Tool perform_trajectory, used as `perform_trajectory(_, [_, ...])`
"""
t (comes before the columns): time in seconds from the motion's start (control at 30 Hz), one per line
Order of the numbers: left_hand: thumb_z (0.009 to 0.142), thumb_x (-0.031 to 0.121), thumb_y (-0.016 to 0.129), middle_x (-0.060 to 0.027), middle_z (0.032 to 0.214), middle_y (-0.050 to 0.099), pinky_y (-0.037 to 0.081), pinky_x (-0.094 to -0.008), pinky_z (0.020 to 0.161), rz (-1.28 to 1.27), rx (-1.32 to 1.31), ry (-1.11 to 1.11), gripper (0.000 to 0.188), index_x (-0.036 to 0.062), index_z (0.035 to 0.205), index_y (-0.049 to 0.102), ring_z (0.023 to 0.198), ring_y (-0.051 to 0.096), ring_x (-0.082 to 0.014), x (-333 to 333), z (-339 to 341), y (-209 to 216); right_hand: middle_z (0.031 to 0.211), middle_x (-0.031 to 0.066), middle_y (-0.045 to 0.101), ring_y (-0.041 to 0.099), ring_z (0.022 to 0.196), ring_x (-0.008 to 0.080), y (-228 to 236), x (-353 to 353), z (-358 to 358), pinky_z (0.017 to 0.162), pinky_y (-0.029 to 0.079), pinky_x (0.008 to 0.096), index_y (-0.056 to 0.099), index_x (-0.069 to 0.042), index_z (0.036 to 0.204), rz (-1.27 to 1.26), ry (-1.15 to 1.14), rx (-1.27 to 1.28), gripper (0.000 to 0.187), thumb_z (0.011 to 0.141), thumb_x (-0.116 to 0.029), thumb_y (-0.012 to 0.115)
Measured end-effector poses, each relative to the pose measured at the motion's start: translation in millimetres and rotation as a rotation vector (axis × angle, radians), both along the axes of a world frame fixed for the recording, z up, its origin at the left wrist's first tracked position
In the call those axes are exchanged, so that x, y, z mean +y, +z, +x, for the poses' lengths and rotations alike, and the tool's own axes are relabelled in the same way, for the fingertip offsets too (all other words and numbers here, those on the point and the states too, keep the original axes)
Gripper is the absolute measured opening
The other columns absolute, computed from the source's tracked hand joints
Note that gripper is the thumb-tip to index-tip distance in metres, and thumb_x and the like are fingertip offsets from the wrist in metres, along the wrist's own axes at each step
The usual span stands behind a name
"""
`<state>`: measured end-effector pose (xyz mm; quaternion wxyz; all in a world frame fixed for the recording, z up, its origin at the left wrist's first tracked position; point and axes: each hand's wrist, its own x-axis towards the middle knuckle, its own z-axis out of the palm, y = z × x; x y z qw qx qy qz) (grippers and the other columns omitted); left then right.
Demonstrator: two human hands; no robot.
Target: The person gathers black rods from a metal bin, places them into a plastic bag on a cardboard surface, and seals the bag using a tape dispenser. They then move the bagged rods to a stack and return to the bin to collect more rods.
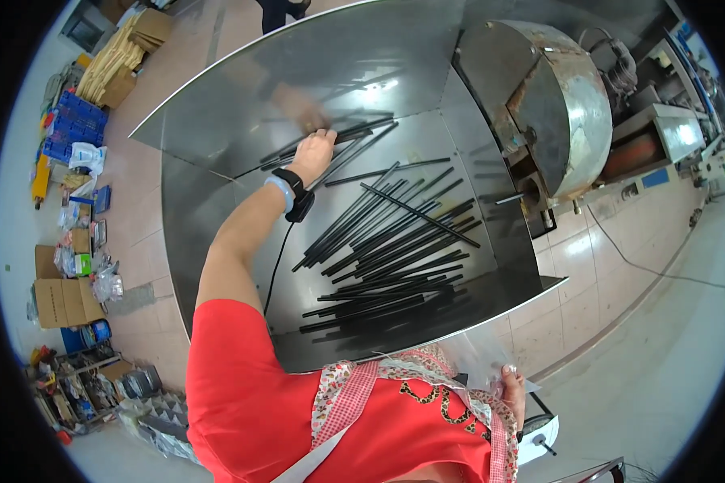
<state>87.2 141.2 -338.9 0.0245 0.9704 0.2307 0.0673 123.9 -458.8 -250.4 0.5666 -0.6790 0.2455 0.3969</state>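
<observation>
- The black rods lie loose in the metal tray, most of them spread across its middle and near side, one lying crosswise over others
- Our left hand reaches down at the far group of rods with fingers curled, though we cannot tell whether they have closed on any
- We judge the step in hand to be picking up rods; the next move calls for a firm grip that frees them from their neighbours
- Our right hand, well apart from the left, is clamped on a clear plastic bag by the near wall
- To our right, a rounded metal machine stands beside the tray
</observation>
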Motion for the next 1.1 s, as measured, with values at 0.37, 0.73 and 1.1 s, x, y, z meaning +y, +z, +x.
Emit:
perform_trajectory(0.37, [0.079,0.029,0.057,-0.0160,0.087,0.058,0.044,-0.0410,0.077,-0.536,0.049,-0.098,0.031,0.0023,0.096,0.057,0.089,0.055,-0.0342,-45,43,4,0.057,-0.0074,0.046,0.040,0.047,0.0024,-7,5,-13,0.043,0.030,0.0183,0.063,-0.004,0.090,0.074,0.014,-0.056,0.029,0.080,-0.031,0.063])
perform_trajectory(0.73, [0.059,0.042,0.074,-0.0254,0.128,0.031,0.036,-0.0482,0.092,-0.480,0.381,-0.427,0.092,-0.0003,0.129,0.032,0.119,0.033,-0.0388,-226,-23,50,0.058,-0.0078,0.046,0.040,0.048,0.0017,-28,-13,-16,0.043,0.029,0.0176,0.063,-0.004,0.091,0.148,-0.029,-0.069,0.032,0.078,-0.034,0.065])
perform_trajectory(1.1, [0.060,0.012,0.069,-0.0216,0.127,0.034,0.034,-0.0476,0.094,-0.353,0.254,-0.368,0.085,0.0077,0.134,0.026,0.118,0.035,-0.0362,-191,-19,29,0.068,-0.0052,0.053,0.047,0.055,0.0036,-33,-7,-1,0.047,0.036,0.0199,0.061,-0.004,0.092,0.155,-0.052,-0.057,0.032,0.078,-0.033,0.066])
